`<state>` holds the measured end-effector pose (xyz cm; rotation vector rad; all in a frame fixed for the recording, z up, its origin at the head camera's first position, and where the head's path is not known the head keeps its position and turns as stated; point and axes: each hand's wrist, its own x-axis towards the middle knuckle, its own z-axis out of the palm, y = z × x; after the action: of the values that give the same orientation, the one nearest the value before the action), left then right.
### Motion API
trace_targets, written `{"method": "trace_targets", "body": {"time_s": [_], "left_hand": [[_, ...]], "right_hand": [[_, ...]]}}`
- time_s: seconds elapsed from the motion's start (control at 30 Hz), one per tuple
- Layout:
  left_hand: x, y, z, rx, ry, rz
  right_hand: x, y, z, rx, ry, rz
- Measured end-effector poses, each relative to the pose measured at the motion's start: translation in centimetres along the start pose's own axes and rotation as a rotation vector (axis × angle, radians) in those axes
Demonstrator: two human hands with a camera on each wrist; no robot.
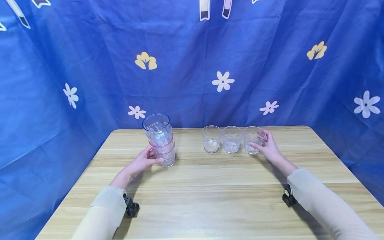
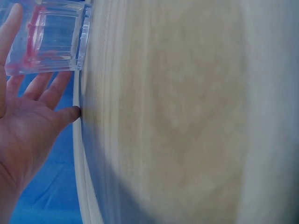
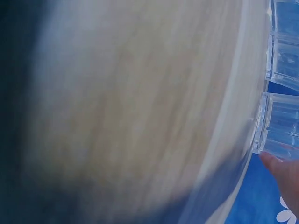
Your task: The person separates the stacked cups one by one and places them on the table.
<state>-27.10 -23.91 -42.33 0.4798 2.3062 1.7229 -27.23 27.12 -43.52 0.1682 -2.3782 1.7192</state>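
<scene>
Standing upright at left on the pale wooden table (image 1: 210, 200), the glass stack (image 1: 161, 137) was held by the left hand (image 1: 142, 163), its fingers half curled. The right hand (image 1: 272, 148), also half curled, held the rightmost glass (image 1: 249, 137), beside two glasses (image 1: 232, 138). Behind hung blue cloth (image 1: 180, 43) with white flowers (image 1: 227, 81). Both forearms (image 1: 100, 213) reached forward.

The left grip (image 1: 144, 161) holds stacked cups (image 1: 162, 141) (blue-rimmed on top); the right grip (image 1: 270, 147) holds a clear cup (image 1: 249, 137).
</scene>
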Motion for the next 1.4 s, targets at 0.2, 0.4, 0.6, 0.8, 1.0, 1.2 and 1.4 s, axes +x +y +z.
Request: {"method": "trace_targets", "body": {"time_s": [0.2, 0.4, 0.6, 0.8, 1.0, 1.2, 1.4], "left_hand": [[0.1, -0.1, 0.0, -0.003, -0.002, -0.001], [0.1, 0.0, 0.0, -0.008, -0.001, 0.003], [0.0, 0.0, 0.0, -0.015, -0.001, 0.000], [0.0, -0.1, 0.0, -0.018, -0.004, 0.000], [0.0, -0.1, 0.0, -0.011, -0.002, 0.000], [0.1, 0.0, 0.1, -0.015, -0.003, 0.000], [0.1, -0.1, 0.1, -0.011, 0.003, -0.009]], "right_hand": [[0.0, -0.1, 0.1, 0.006, -0.010, 0.009], [0.1, -0.1, 0.1, 0.011, -0.002, 0.004], [0.4, -1.0, -0.1, 0.025, 0.046, -0.054], [0.8, -3.8, 0.4, 0.055, 0.156, -0.164], [0.0, -8.5, 2.6, 0.150, 0.108, -0.231], [-0.2, -10.6, 6.5, 0.153, -0.029, -0.324], [-0.1, -12.2, 11.3, 0.190, -0.170, -0.368]]}}
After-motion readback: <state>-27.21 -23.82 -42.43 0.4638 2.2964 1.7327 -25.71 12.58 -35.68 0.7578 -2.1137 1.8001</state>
